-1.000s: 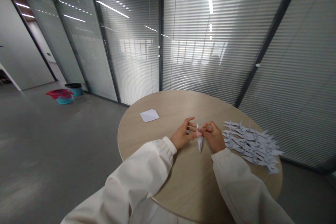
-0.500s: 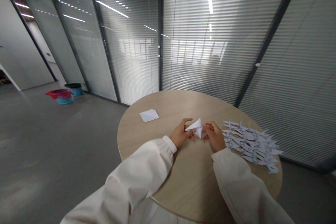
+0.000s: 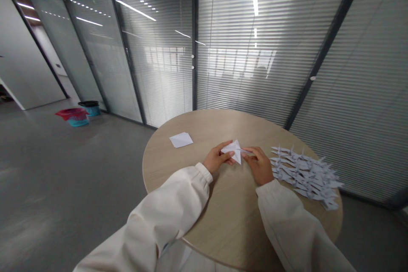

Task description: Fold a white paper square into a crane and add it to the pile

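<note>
Between my two hands is a piece of white folded paper (image 3: pixel 236 149) with pointed corners, held just above the round table. My left hand (image 3: pixel 218 157) grips its left side, thumb on top and fingers behind. A thin pointed strip of the same paper is pinched between the thumb and fingers of my right hand (image 3: pixel 259 165). Many white folded paper cranes (image 3: pixel 304 174) stand in close rows to the right of my right hand. On the left of the table lies a small stack of white paper sheets (image 3: pixel 181 140).
The round wooden table (image 3: pixel 223 208) stands by a glass partition (image 3: pixel 236 89) with blinds. On the floor at left are a blue bin with a red liner (image 3: pixel 75 117) and another with a black liner (image 3: pixel 91 107).
The folded paper has turned and shifted slightly left, spreading flatter. My left thumb now lies over its face, and my right fingers have closed on its thin right point.
</note>
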`<state>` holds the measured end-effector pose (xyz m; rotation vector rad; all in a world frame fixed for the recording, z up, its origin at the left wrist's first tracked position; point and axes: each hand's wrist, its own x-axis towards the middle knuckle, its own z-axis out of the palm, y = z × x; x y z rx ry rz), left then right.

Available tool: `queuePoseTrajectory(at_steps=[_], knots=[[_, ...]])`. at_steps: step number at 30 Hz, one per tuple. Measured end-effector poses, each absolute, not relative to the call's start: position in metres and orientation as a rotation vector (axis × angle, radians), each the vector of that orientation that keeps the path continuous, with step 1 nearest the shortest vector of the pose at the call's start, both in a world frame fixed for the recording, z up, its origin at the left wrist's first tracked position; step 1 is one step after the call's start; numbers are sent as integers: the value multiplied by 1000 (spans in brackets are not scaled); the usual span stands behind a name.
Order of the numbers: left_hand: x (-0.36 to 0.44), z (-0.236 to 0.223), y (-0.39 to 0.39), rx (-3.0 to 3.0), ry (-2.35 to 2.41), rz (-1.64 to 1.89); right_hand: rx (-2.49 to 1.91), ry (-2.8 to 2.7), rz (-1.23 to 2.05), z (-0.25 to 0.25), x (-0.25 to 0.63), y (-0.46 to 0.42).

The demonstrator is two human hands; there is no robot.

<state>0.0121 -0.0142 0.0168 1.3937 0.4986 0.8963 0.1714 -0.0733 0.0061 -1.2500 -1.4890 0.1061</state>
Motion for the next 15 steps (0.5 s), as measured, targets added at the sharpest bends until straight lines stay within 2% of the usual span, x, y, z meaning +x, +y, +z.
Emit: queuePoseTrajectory(at_steps=[15], knots=[[6,19,-6,1633,602,1119,-1263,-1454,76,6,176,-71]])
